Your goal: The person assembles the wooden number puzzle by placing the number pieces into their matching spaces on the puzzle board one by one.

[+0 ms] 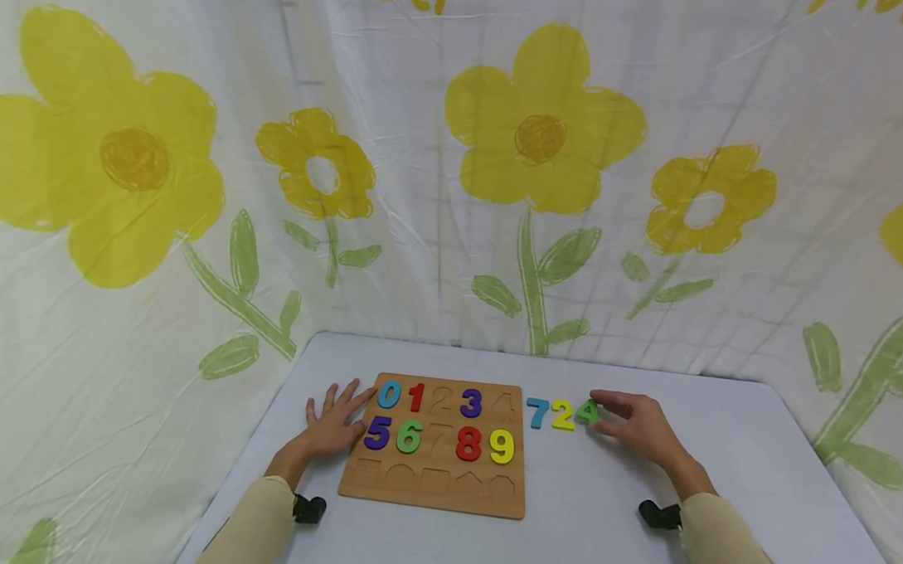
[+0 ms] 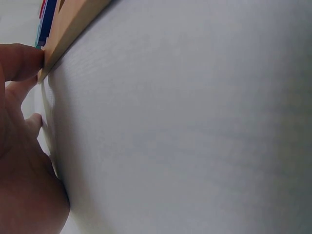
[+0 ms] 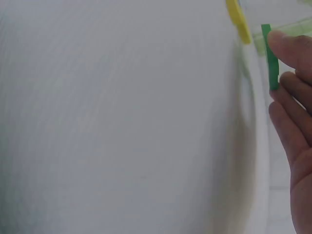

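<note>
A wooden number puzzle board (image 1: 429, 501) lies on the table. Blue 0, red 1, purple 3, purple 5, green 6, red 8 and yellow 9 sit on it, while the outlines of 2, 4 and 7 show bare wood. My left hand (image 1: 334, 427) rests at the board's left edge with fingers spread, its thumb against the wood in the left wrist view. To the right of the board are a blue 7 (image 1: 537, 413) and a yellow 2 (image 1: 563, 414). Beside them my right hand (image 1: 644, 430) pinches a green 4 (image 3: 273, 66) between thumb and fingers.
The white table (image 1: 600, 528) extends around the board and both arms. Behind it hangs a white cloth (image 1: 398, 305) printed with yellow flowers. A black wrist device (image 1: 309, 509) sits on the left wrist, and another (image 1: 660, 515) on the right.
</note>
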A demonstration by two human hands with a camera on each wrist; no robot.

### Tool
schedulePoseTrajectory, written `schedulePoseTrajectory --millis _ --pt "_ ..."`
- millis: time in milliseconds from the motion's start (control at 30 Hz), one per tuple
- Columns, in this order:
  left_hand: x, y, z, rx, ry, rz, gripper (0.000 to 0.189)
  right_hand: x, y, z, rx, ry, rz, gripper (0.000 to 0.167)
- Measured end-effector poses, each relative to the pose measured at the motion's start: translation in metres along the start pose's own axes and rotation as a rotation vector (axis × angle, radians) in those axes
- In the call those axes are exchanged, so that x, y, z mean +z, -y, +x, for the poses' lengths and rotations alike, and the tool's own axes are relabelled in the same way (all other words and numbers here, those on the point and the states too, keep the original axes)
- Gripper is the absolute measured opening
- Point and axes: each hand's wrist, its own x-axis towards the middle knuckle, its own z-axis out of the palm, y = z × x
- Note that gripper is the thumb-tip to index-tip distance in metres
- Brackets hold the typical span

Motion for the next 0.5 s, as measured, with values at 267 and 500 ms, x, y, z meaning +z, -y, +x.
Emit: schedulePoseTrajectory --millis 267,500 --pt "0.001 0.003 0.001 0.001 0.004 0.014 0.066 0.000 0.023 0.010 -0.075 0.025 0.004 0.057" --pt "0.001 0.003 0.000 0.009 -0.004 0.004 0.066 0.007 0.049 0.018 -0.144 0.033 0.004 0.054"
